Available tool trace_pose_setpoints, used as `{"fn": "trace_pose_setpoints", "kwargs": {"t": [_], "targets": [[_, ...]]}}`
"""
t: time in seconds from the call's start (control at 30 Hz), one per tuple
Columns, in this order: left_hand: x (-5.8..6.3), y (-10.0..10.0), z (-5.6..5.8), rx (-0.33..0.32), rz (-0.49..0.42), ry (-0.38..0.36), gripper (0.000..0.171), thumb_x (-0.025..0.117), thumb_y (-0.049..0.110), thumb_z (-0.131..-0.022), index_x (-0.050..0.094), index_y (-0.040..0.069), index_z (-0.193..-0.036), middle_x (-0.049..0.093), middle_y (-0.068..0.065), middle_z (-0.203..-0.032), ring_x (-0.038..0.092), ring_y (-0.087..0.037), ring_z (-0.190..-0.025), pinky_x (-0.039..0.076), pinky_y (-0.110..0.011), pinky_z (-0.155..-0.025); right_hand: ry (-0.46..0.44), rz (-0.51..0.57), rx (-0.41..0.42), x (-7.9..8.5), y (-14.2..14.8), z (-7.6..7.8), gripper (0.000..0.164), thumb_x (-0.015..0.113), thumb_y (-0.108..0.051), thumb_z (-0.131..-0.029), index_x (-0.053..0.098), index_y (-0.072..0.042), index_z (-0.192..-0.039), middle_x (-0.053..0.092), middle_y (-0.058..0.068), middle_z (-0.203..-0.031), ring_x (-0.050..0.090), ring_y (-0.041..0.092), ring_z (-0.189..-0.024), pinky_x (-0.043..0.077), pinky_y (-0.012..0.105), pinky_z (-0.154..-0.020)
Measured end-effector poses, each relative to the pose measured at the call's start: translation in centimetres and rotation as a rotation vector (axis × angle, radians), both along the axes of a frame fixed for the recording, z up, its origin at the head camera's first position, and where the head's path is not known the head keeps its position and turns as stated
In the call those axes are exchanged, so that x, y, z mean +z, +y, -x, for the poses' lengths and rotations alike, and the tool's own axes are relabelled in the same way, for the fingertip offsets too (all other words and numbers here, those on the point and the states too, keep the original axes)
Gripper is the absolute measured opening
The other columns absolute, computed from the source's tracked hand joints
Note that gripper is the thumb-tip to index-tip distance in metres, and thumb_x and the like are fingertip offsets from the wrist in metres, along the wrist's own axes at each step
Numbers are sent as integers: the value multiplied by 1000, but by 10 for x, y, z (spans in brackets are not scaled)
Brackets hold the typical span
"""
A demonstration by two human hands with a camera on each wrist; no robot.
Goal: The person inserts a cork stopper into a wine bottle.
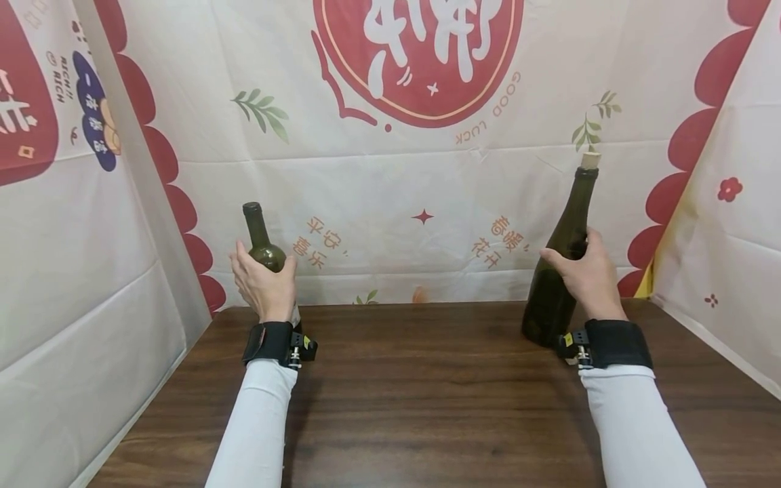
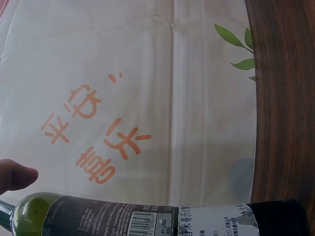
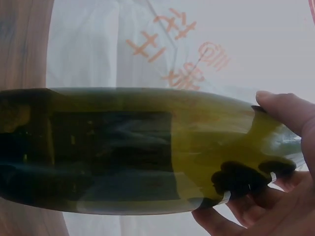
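White sleeves (image 1: pixel 634 427) nearest, 4 and 7 o'clock. Near 3, my right hand (image 1: pixel 588 281) grips corked bottle (image 1: pixel 549 298); near 9, my left hand (image 1: pixel 268 291) open around second bottle (image 1: pixel 261 237).

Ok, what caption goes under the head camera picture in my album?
Right hand grips a corked green bottle, left hand at another green bottle.

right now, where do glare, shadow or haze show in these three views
Head view: a small glint on the left bottle's shoulder, a soft shadow on the table beside the left sleeve; left wrist view: highlights on that bottle's green shoulder; right wrist view: the cloth looks pale and hazy, the corked bottle largely dark.
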State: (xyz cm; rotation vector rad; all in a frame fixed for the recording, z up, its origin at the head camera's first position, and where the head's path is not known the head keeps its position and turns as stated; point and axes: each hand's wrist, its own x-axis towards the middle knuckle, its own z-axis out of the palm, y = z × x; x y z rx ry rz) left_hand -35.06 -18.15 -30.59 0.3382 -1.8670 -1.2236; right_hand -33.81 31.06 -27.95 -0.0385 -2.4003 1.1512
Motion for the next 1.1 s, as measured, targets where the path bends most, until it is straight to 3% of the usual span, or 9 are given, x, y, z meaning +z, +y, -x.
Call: {"fn": "trace_pose_setpoints", "kwargs": {"t": [0.33,1.1], "targets": [[-2,-2,1,-21,10,-6,95,79,19,-93,22,7,-169,19,-26,-171,23,-45,-155,19,-64,-122,11,36,-103,-9,12,3,96,62,-48,-104,11,5,-166,35,41,-155,42,55,-132,37,75,-108],[-4,-4,1,-18,24,-11,83,75,16,-94,34,10,-166,27,-24,-167,28,-44,-151,23,-65,-119,-19,20,-260,-16,27,7,97,66,-47,-102,14,6,-165,33,39,-158,37,58,-140,30,74,-113]]}}
